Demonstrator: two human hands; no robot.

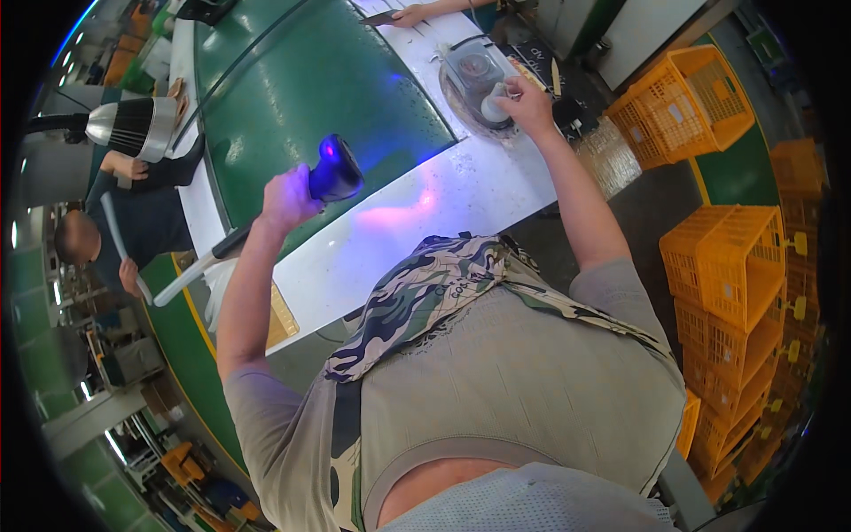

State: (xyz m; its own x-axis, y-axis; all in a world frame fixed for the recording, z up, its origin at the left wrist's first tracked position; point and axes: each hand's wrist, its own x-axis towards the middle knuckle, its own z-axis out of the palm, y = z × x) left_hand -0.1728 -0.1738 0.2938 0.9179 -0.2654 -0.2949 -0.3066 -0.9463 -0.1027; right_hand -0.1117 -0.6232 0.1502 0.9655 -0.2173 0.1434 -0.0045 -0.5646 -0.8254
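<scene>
My left hand [289,200] is closed round a dark handheld lamp [334,168], held above the near edge of the green work mat [292,124]. The lamp has a rounded head, and blue-violet light spreads over the white tabletop [390,213] around it. On the right, my right hand [525,106] pinches a small whitish piece [495,104]; its exact kind is hard to make out. This piece is over the rim of a round dish [452,89], in which a clear box-shaped container [475,66] sits.
At the far side another person's hand [410,15] holds a flat dark object. On the left, a second person [146,204] works beside a metal lamp [146,127]. Orange crates [722,257] stand stacked at the right, near another orange crate [678,106]. A black cable [239,55] crosses the mat.
</scene>
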